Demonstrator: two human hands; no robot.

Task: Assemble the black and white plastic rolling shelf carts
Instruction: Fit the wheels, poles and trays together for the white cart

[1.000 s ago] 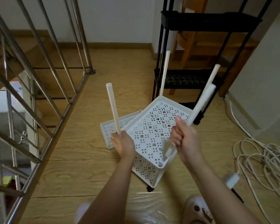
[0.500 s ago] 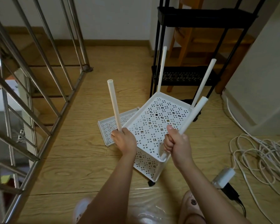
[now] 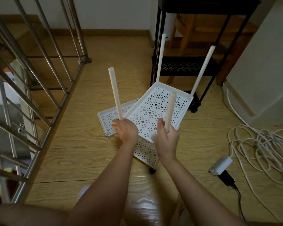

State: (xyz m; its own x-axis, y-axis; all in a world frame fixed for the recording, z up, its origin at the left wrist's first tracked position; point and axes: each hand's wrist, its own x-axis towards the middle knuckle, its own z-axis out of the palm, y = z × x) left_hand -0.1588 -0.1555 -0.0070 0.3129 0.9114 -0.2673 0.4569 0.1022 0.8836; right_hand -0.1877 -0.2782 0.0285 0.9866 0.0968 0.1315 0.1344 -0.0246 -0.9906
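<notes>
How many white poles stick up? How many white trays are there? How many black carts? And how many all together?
white poles: 4
white trays: 3
black cart: 1
total: 8

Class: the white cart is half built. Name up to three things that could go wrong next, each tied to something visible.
1. The right hand grips the near pole where it meets the white shelf. The joint is hidden, so the pole may seat crooked or pop out.
2. The shelf is tilted over a loose tray and could snag on it.
3. The cable coil on the floor is a trip hazard.
</notes>
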